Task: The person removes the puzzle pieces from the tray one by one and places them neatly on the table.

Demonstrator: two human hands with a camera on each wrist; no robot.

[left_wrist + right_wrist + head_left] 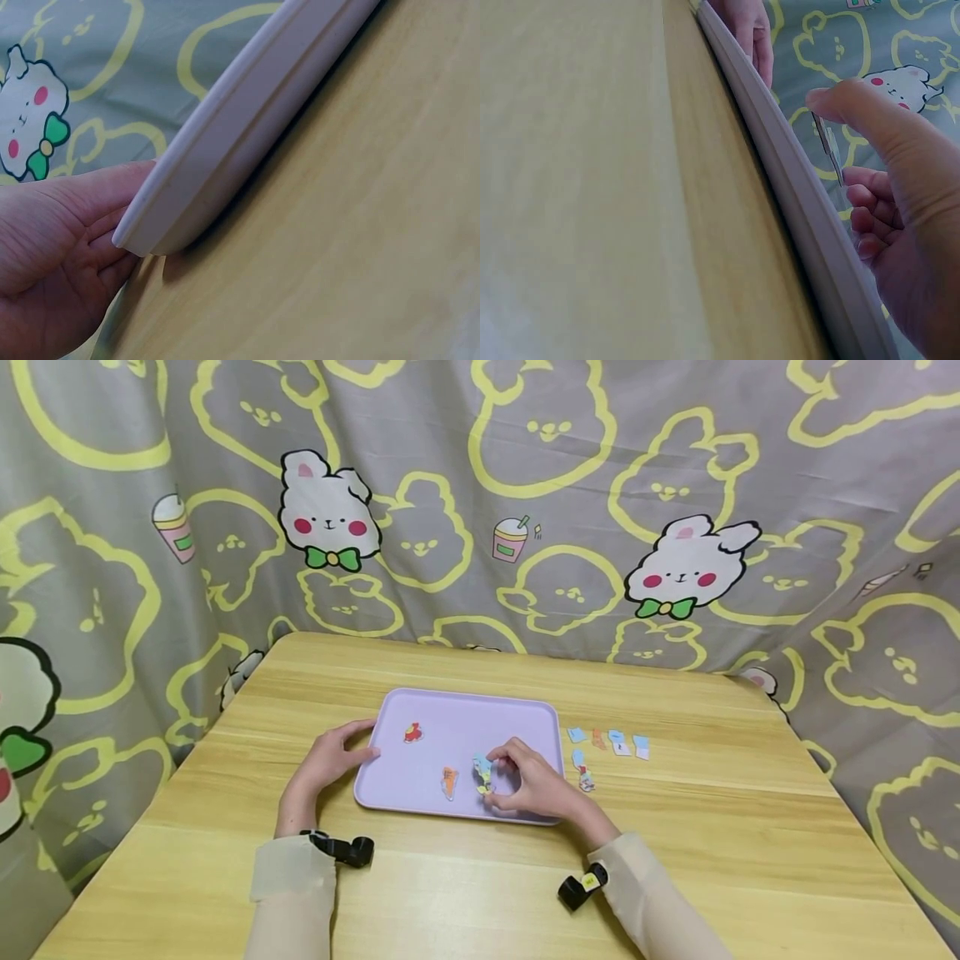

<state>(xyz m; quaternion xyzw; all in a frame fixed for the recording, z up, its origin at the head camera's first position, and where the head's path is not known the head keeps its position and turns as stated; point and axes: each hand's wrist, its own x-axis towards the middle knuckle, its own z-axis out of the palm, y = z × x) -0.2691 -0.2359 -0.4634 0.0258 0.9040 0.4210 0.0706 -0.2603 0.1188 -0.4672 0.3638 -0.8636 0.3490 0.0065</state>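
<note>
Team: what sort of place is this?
Probably a curtained-off tabletop recording spot: cartoon-print curtain behind and beside a wooden table, plus what look like black wrist cameras on both arms. Could be in a home; can't tell.

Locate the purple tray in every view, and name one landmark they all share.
Head: the purple tray lies just below centre, seen from above.
Left wrist: the tray's side slants from the top, right of centre, down to the lower left.
Right wrist: the tray's side runs from top centre to the bottom, right of centre.
Shared landmark: the grey curtain with yellow outlines.
</note>
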